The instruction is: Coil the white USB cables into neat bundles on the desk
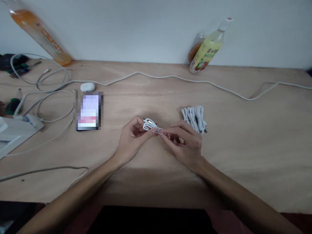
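A small coiled white cable [149, 124] is held above the table, near the middle of the view. My left hand [133, 136] grips the coil between thumb and fingers. On its right side, my right hand [184, 139] pinches the narrow end of the same bundle, its fingertips close to my left thumb. Several coiled white cables [194, 117] lie side by side on the table just beyond my right hand. Dark parts show at their lower right end.
On the wooden table [243, 136] are a phone [89, 111], a white earbud case [87, 86] and tangled cables at the left. A long white cable [170, 76] crosses the back. An orange bottle [40, 37] and a yellow-labelled bottle [209, 48] stand against the wall.
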`<state>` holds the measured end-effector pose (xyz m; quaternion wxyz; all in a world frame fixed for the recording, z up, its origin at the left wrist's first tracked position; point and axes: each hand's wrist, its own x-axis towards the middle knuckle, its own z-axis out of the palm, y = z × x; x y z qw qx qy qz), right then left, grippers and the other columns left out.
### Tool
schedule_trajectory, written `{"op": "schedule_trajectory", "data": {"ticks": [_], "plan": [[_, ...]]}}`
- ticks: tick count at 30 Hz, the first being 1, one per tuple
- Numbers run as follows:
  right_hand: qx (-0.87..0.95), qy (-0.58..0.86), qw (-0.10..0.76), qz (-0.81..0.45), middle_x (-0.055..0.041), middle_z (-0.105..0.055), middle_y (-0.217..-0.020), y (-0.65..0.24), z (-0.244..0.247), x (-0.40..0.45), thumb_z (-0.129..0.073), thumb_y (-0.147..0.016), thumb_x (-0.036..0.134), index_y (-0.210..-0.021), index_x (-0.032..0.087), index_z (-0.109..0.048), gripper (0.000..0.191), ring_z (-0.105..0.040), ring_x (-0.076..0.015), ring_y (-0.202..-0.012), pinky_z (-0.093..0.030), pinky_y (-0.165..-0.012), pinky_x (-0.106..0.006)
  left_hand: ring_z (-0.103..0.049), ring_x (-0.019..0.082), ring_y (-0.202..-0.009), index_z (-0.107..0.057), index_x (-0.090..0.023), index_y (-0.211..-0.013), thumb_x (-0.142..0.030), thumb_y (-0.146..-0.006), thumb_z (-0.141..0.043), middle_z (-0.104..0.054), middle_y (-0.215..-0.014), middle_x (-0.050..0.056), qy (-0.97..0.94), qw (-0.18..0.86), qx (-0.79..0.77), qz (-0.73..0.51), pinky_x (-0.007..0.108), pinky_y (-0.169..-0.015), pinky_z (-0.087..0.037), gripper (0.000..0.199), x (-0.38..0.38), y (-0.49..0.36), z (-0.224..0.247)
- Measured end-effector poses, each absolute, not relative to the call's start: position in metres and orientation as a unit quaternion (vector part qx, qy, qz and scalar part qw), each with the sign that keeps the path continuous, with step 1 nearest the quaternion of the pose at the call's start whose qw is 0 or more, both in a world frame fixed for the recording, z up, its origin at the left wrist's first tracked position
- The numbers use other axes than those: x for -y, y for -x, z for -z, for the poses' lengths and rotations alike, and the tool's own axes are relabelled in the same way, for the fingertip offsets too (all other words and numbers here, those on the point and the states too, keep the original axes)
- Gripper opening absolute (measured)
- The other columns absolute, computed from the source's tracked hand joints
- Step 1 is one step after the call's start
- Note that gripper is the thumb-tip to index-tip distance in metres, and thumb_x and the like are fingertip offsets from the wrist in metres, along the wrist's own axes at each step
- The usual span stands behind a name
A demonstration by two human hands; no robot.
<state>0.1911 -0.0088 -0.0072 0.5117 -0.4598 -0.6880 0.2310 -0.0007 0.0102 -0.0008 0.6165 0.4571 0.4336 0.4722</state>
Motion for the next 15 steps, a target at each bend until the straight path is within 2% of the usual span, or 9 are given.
{"op": "schedule_trajectory", "data": {"ticks": [3,6,15], "plan": [[0.701,0.453,0.499,-0.232,-0.0002,-0.069,-0.079,-0.191,0.007,0.01,-0.078,-0.095,0.019,-0.091,0.031,-0.086,0.015,-0.049,-0.0117,-0.054,-0.046,-0.05,-0.03,-0.081,0.025,-0.101,-0.056,-0.022,-0.077,-0.042,-0.08,-0.096,-0.084,-0.097,0.006,-0.454,0.621,-0.432,-0.471,0.041,-0.092,-0.068,0.045,-0.011,0.001,-0.002],[0.72,0.433,0.497,-0.216,-0.0008,-0.072,-0.081,-0.19,0.007,0.011,-0.079,-0.096,0.018,-0.093,0.03,-0.086,0.015,-0.053,-0.0119,-0.056,-0.045,-0.048,-0.028,-0.082,0.027,-0.104,-0.056,-0.022,-0.074,-0.043,-0.08,-0.096,-0.084,-0.095,0.006,-0.447,0.622,-0.433,-0.475,0.04,-0.091,-0.067,0.046,-0.012,0.0,-0.004],[0.777,0.389,0.478,-0.128,-0.0011,-0.074,-0.083,-0.189,0.017,0.013,-0.075,-0.1,0.012,-0.101,0.024,-0.085,0.016,-0.061,-0.011,-0.062,-0.049,-0.053,-0.025,-0.082,0.022,-0.092,-0.063,-0.02,-0.073,-0.037,-0.076,-0.1,-0.082,-0.084,0.003,-0.393,0.645,-0.428,-0.497,0.031,-0.087,-0.061,0.041,-0.012,-0.001,0.0]]}}
